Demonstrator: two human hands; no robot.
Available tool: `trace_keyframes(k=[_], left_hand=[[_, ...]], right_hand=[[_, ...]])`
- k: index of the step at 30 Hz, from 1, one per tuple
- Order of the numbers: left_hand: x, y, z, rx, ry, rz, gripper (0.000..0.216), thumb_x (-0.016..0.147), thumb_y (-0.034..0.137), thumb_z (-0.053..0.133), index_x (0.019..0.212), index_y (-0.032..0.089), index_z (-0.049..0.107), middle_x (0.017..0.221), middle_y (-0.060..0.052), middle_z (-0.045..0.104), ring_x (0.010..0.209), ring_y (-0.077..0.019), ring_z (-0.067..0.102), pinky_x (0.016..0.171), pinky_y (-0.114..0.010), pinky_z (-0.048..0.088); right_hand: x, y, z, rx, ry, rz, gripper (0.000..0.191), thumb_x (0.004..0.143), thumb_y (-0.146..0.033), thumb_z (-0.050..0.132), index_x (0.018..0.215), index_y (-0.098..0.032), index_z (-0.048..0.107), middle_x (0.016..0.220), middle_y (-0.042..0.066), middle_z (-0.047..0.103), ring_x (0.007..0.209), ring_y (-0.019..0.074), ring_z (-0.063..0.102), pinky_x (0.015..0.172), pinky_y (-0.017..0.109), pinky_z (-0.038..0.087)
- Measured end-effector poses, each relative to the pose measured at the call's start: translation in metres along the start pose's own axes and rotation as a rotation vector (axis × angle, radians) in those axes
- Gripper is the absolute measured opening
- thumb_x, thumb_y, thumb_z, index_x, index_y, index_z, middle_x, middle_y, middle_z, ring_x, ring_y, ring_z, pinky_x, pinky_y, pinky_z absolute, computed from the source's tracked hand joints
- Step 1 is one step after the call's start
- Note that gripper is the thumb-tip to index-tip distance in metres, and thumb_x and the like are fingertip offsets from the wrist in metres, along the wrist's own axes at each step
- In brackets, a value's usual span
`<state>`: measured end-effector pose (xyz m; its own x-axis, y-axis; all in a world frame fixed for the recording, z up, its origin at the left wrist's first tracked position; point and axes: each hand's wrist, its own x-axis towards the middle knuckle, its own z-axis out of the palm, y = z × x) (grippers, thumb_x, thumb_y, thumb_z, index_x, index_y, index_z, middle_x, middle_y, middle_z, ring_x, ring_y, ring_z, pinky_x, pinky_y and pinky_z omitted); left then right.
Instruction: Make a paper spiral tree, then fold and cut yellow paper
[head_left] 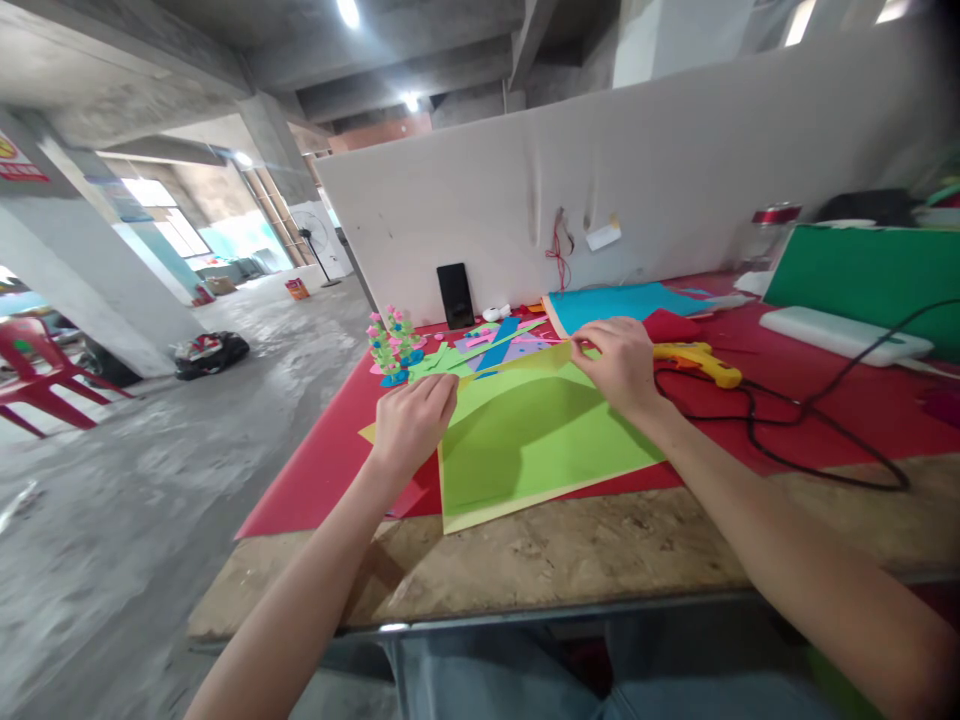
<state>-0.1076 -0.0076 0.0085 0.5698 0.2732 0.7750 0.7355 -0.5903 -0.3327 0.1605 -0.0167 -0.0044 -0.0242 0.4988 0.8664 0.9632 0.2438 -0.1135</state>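
Green sheet (540, 455) near yellow glue gun (701, 362)

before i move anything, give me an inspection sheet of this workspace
Surface: red covering over a board, bare along the near edge.
Job's things: green sheet, yellow paper along its far edge.
Clutter: cut paper pieces, flowery craft beyond; yellow glue gun at right.
Hands: left hand and right hand, both pinched at the yellow paper.
Cables: black cable looped at right; red wire against the pale panel.
Surroundings: red chair, black bag on the concrete floor, left.
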Motion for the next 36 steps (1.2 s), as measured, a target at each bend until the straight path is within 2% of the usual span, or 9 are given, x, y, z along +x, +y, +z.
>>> trace_keyframes(k=[6,9,11,14,16,19,22,27,36], left_hand=[[0.0,-0.003,0.001,0.028,0.01,-0.015,0.015,0.082,0.017,0.045,0.079,0.019,0.06,0.072,0.001,0.067,0.062,-0.0111,0.06,0.05,-0.022,0.034],[0.0,-0.003,0.001,0.036,-0.006,-0.037,0.017,0.083,0.018,0.045,0.08,0.019,0.061,0.072,0.0,0.067,0.062,-0.0112,0.06,0.05,-0.022,0.034],[0.0,-0.002,0.001,0.028,-0.014,-0.028,0.017,0.083,0.019,0.045,0.081,0.019,0.062,0.074,-0.001,0.067,0.064,-0.0116,0.061,0.05,-0.021,0.035],[-0.001,0.002,0.002,-0.013,-0.007,-0.003,0.016,0.083,0.019,0.045,0.084,0.02,0.062,0.077,-0.001,0.068,0.068,-0.0119,0.062,0.051,-0.02,0.037],[-0.001,0.004,0.002,-0.03,-0.001,0.017,0.016,0.082,0.018,0.046,0.086,0.02,0.062,0.079,-0.001,0.068,0.07,-0.0118,0.062,0.053,-0.019,0.039],[0.0,0.006,0.002,-0.026,0.011,0.05,0.016,0.082,0.019,0.046,0.087,0.019,0.062,0.081,-0.002,0.068,0.071,-0.0123,0.063,0.055,-0.02,0.041],[0.0,0.005,0.002,-0.038,0.022,0.057,0.015,0.082,0.018,0.047,0.086,0.019,0.062,0.082,-0.001,0.069,0.072,-0.0124,0.063,0.056,-0.02,0.042],[-0.001,0.009,0.004,-0.073,0.023,0.066,0.017,0.082,0.016,0.047,0.091,0.019,0.061,0.086,-0.002,0.068,0.074,-0.013,0.063,0.057,-0.02,0.043],[-0.004,0.029,0.005,-0.233,-0.047,0.131,0.019,0.084,0.02,0.044,0.09,0.017,0.061,0.088,-0.005,0.069,0.08,-0.0145,0.064,0.069,-0.023,0.048]], right_hand=[[0.003,0.034,-0.002,-0.095,0.021,0.129,0.014,0.075,-0.018,0.048,0.067,-0.016,0.059,0.076,0.004,0.063,0.073,0.0183,0.054,0.075,0.034,0.034],[0.008,0.02,-0.015,-0.066,0.171,0.163,0.015,0.079,-0.021,0.046,0.076,-0.016,0.06,0.084,0.006,0.063,0.078,0.0184,0.054,0.076,0.033,0.035],[0.009,-0.005,-0.023,0.016,0.218,0.072,0.017,0.083,-0.024,0.043,0.084,-0.017,0.059,0.09,0.006,0.062,0.085,0.0175,0.054,0.083,0.033,0.034],[0.005,-0.046,-0.024,0.105,0.067,-0.204,0.019,0.081,-0.029,0.049,0.094,-0.018,0.057,0.097,0.004,0.061,0.092,0.0177,0.051,0.091,0.035,0.03],[-0.002,-0.065,-0.018,0.1,-0.035,-0.274,0.017,0.081,-0.029,0.049,0.09,-0.017,0.058,0.095,0.003,0.061,0.09,0.0175,0.051,0.092,0.036,0.029],[-0.011,-0.075,-0.01,0.12,-0.098,-0.287,0.017,0.084,-0.026,0.046,0.079,-0.017,0.06,0.084,0.001,0.062,0.082,0.0154,0.051,0.091,0.036,0.029],[-0.014,-0.076,-0.009,0.143,-0.119,-0.297,0.017,0.082,-0.029,0.049,0.081,-0.016,0.061,0.085,0.003,0.063,0.083,0.0162,0.051,0.089,0.037,0.03],[-0.014,-0.082,-0.01,0.115,-0.18,-0.305,0.022,0.084,-0.015,0.043,0.073,-0.016,0.062,0.078,0.002,0.063,0.076,0.0138,0.052,0.087,0.035,0.03],[-0.02,-0.088,-0.007,0.133,-0.181,-0.296,0.023,0.083,-0.017,0.043,0.069,-0.016,0.061,0.074,0.004,0.063,0.073,0.0142,0.053,0.082,0.033,0.032]])
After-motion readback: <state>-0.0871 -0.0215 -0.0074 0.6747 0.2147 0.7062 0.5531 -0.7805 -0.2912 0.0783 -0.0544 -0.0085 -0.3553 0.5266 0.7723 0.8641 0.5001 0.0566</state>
